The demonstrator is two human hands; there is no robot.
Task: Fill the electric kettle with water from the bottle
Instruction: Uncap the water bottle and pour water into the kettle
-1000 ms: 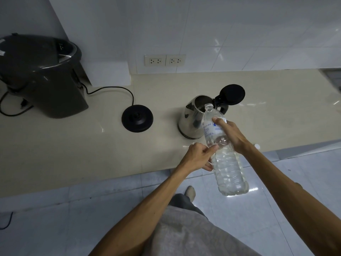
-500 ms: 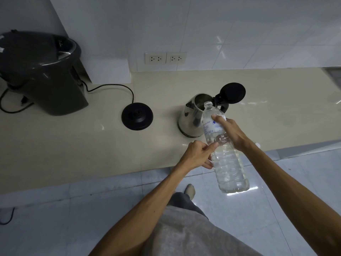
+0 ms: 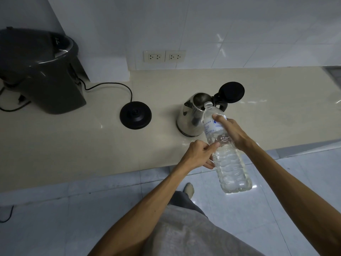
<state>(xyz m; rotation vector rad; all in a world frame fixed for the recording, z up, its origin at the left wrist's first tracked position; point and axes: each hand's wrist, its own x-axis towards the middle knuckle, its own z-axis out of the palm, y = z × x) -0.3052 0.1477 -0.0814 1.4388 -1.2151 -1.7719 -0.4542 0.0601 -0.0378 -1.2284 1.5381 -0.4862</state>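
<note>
A steel electric kettle (image 3: 191, 117) stands on the beige counter (image 3: 73, 145) with its black lid (image 3: 231, 92) flipped open. I hold a clear water bottle (image 3: 229, 163), uncapped and mostly full, tilted with its mouth at the kettle's rim. My right hand (image 3: 230, 132) grips the bottle's upper part near the label. My left hand (image 3: 200, 154) touches the bottle's left side at mid-height, fingers curled with the forefinger against it. No water stream is visible.
The kettle's black round base (image 3: 135, 117) lies to the left, its cord running to the wall. A large dark appliance (image 3: 38, 71) stands at the far left. Two wall sockets (image 3: 164, 56) sit above the counter. Tiled floor lies below the counter's edge.
The bottle's mouth has shifted slightly up and closer to the kettle's opening. Both hands keep their hold on the bottle.
</note>
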